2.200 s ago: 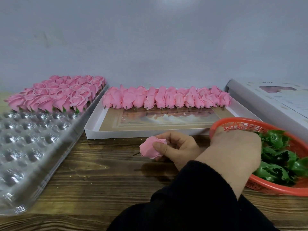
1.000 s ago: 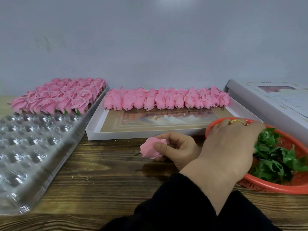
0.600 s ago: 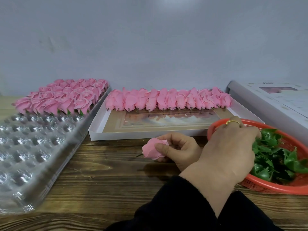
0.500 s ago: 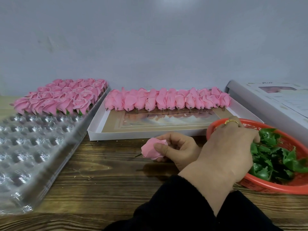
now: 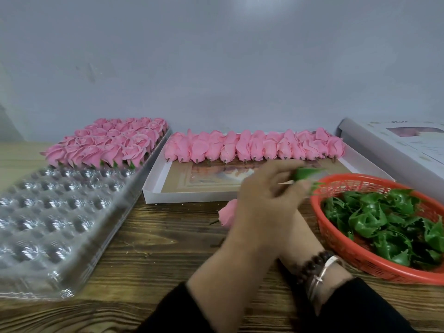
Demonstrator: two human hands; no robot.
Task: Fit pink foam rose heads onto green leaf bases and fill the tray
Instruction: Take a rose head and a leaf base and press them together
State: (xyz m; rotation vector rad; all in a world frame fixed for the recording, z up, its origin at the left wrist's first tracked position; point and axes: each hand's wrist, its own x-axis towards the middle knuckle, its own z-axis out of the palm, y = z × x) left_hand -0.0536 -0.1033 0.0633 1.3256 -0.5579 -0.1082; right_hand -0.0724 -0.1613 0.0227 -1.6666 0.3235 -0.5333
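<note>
The left hand [image 5: 264,205] sits right of frame centre, above the wooden table [image 5: 156,248], motion-blurred. Its fingertips pinch one green leaf base [image 5: 305,173] at the left rim of the red plastic basket [image 5: 360,258]. The basket stands at the right of the frame and contains a pile of loose leaf bases [image 5: 384,222].

The right hand [image 5: 298,224] enters from lower right and passes behind the left hand. A beaded bracelet and a metal bangle [image 5: 319,265] sit on its wrist. Its fingers are hidden, so its grip cannot be determined. One pink foam rose head [image 5: 227,212] projects from behind the left hand, low over the table, stem end pointing left.

The clear blister tray [image 5: 60,212] occupies the left of the frame. Assembled roses [image 5: 108,145] fill its far rows; the near cavities hold nothing.

A shallow white box [image 5: 153,188] lies at centre, behind the hands. A row of rose heads [image 5: 252,146] lines its far edge. A closed white carton [image 5: 396,150] lies at upper right.
</note>
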